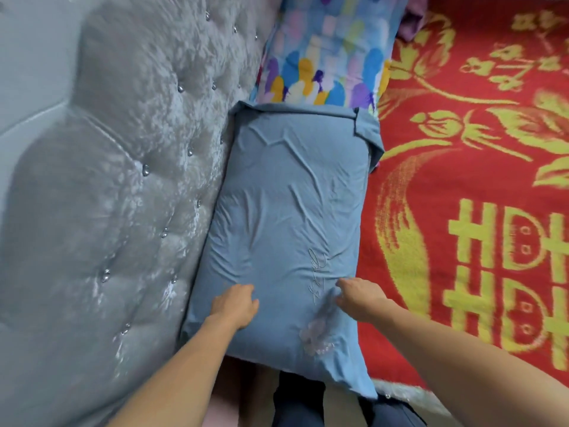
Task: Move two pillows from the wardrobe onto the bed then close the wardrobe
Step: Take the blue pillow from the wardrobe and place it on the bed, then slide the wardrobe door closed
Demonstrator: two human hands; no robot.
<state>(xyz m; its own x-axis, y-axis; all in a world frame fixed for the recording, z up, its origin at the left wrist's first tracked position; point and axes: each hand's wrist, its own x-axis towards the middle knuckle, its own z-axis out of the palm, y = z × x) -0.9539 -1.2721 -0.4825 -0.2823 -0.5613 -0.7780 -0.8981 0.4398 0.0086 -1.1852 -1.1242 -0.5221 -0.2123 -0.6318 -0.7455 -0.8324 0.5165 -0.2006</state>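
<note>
A blue pillow (286, 229) is laid lengthwise on the bed, pressed against the grey tufted headboard (123, 167) on one side and bordered by the red and yellow blanket (468, 186) on the other. Its near end is touched by 2 hands: the left hand (235, 306) is rested on it with fingers curled, and the right hand (360, 298) is set beside the embroidered script. A patterned pillow (326, 47) is seen just beyond it, their ends touching.

A grey tufted velvet headboard (123, 180) studded with crystal buttons fills nine o'clock (its surface gleams), and a red blanket with yellow floral motifs (480, 186) covers three o'clock.
</note>
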